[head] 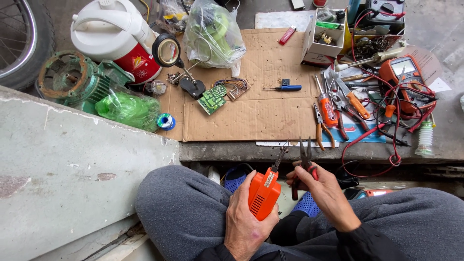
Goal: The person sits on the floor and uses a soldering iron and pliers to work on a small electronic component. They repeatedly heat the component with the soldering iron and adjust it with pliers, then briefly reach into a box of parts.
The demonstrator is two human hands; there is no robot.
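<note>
At the far left a spoked wheel (17,38) leans beside a rusty green motor housing (67,77), and just right of that stand a white and red jug (116,36) and a bundle wrapped in green plastic (128,108), with a small spool of solder wire (166,121) touching the edge of a sheet of cardboard (261,116). On the cardboard stand a magnifier on a clamp stand (166,50), a clear bag holding something green (211,34), a green circuit board (212,99) with coloured wires, a blue-handled screwdriver (285,88) and a red lighter (287,35). Lower down, above the person's grey-trousered knees, the left hand (244,220) is wrapped firmly around an orange soldering gun (264,192), its dark tip pointing up and slightly right. Just beside it the right hand (326,191) is closed around the red handles of a pair of needle-nose pliers (305,162), whose jaws point upward near the gun's tip; whether they touch it I cannot tell. Further right on the ledge lie orange-handled pliers and cutters (328,113), an open white box (323,36) of small parts, and an orange multimeter (406,79) tangled in red and black leads (386,159), with a small clear bottle (425,140) at the far right.
</note>
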